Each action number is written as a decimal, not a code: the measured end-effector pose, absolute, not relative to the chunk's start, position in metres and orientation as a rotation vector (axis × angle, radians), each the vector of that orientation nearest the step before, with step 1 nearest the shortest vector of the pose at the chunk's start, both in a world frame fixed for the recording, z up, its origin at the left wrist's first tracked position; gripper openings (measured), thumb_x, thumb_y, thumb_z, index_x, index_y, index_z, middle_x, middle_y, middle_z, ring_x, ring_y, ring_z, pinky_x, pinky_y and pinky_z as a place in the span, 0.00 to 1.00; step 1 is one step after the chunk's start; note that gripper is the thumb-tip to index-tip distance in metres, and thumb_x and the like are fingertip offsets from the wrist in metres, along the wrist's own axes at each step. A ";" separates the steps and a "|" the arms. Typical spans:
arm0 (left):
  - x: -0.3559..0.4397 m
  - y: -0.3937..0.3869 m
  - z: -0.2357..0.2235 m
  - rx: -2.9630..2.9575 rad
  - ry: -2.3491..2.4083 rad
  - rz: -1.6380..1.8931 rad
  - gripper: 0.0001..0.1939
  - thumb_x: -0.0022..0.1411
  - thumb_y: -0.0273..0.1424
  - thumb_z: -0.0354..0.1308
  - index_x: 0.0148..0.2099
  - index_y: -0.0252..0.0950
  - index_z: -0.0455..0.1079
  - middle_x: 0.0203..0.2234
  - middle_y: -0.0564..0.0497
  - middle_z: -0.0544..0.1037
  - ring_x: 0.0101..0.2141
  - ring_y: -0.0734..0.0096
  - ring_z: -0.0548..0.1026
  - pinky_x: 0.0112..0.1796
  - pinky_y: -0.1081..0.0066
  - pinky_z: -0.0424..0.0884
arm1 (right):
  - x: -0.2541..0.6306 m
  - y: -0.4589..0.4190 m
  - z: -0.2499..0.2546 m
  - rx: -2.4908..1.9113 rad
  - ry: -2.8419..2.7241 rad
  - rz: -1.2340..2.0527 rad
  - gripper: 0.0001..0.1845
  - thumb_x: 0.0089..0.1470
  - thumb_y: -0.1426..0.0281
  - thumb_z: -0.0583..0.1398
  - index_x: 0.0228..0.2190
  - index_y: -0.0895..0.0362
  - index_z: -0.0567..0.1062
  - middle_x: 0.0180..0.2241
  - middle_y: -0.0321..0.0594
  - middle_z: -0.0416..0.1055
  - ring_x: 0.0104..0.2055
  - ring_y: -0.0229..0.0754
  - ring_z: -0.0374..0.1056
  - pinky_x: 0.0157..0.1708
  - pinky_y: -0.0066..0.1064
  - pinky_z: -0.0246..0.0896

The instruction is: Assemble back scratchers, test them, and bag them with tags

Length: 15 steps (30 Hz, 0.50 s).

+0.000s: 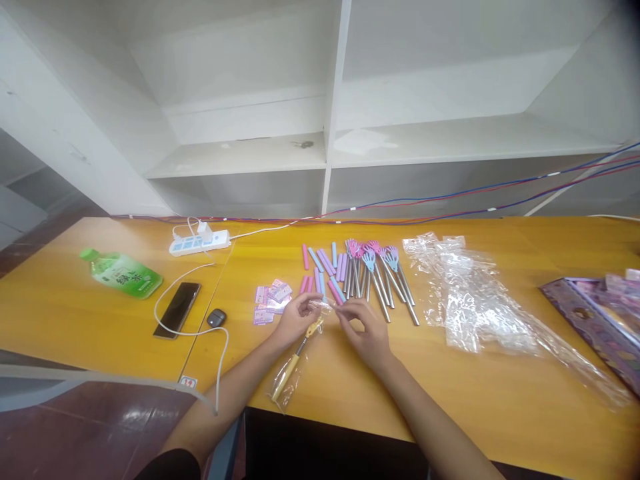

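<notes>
Both hands pinch the top end of a clear plastic bag [287, 399] over the table. Inside the bag lies a yellow back scratcher [286, 377] with a hand-shaped head, a metal rod and a yellow handle. My left hand [299, 316] is closed on the bag's left side, near the scratcher's head. My right hand [365, 328] is closed on the right side of the bag's end. Just beyond the hands are several metal back scratcher rods [383, 283] with pink, blue and purple hand-shaped heads. Coloured handle tubes [326, 262] lie beside them, and small printed cards [273, 301] sit left.
Clear plastic bags [470, 300] are heaped at right, by a purple patterned box [590, 327]. At left are a green tea bottle [123, 273], a phone [178, 310], a black earbud case [217, 318], a white cable [225, 353] and a power strip [200, 243]. White shelving [327, 147] stands behind.
</notes>
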State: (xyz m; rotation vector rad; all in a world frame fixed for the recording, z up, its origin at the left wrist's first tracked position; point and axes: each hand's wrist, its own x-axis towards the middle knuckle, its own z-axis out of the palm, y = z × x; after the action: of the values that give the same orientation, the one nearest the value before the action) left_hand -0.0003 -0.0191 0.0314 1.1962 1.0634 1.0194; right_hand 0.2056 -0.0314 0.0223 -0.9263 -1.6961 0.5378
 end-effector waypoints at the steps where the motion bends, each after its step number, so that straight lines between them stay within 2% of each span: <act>1: -0.001 -0.019 0.032 1.181 1.040 1.023 0.26 0.60 0.38 0.71 0.58 0.34 0.74 0.51 0.39 0.81 0.50 0.57 0.79 0.53 0.62 0.72 | 0.205 -0.032 0.021 -0.876 -1.784 0.493 0.06 0.66 0.70 0.61 0.43 0.49 0.78 0.39 0.44 0.76 0.40 0.45 0.74 0.38 0.39 0.74; 4: -0.001 -0.020 0.034 1.129 0.962 1.021 0.29 0.59 0.38 0.73 0.61 0.35 0.73 0.54 0.39 0.81 0.55 0.53 0.78 0.58 0.59 0.70 | 0.204 -0.030 0.014 -0.813 -1.955 0.409 0.08 0.66 0.71 0.61 0.42 0.48 0.79 0.40 0.44 0.77 0.41 0.46 0.76 0.39 0.39 0.74; 7: 0.000 -0.022 0.035 1.126 0.906 1.018 0.30 0.60 0.38 0.72 0.62 0.37 0.73 0.57 0.39 0.79 0.59 0.51 0.76 0.61 0.56 0.68 | 0.205 -0.028 0.011 -0.836 -2.007 0.321 0.07 0.66 0.72 0.61 0.39 0.48 0.79 0.37 0.43 0.78 0.37 0.44 0.75 0.34 0.35 0.72; 11: 0.002 -0.025 0.034 1.147 0.851 1.011 0.30 0.62 0.39 0.71 0.63 0.37 0.73 0.59 0.39 0.77 0.60 0.51 0.75 0.62 0.56 0.67 | 0.208 -0.027 0.012 -0.882 -1.996 0.275 0.07 0.66 0.70 0.62 0.35 0.49 0.80 0.32 0.42 0.76 0.32 0.43 0.73 0.30 0.34 0.68; 15: 0.002 -0.024 0.036 1.150 0.844 1.001 0.32 0.60 0.37 0.72 0.65 0.37 0.71 0.60 0.38 0.77 0.60 0.51 0.75 0.62 0.56 0.67 | 0.211 -0.027 0.014 -0.819 -2.031 0.346 0.06 0.66 0.70 0.62 0.37 0.48 0.80 0.33 0.42 0.77 0.33 0.43 0.73 0.31 0.34 0.69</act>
State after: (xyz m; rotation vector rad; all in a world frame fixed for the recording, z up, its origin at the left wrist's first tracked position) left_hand 0.0025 -0.0244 0.0359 1.1497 0.8443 1.0014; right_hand 0.2108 -0.0273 0.0139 -0.8188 -2.0314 0.3459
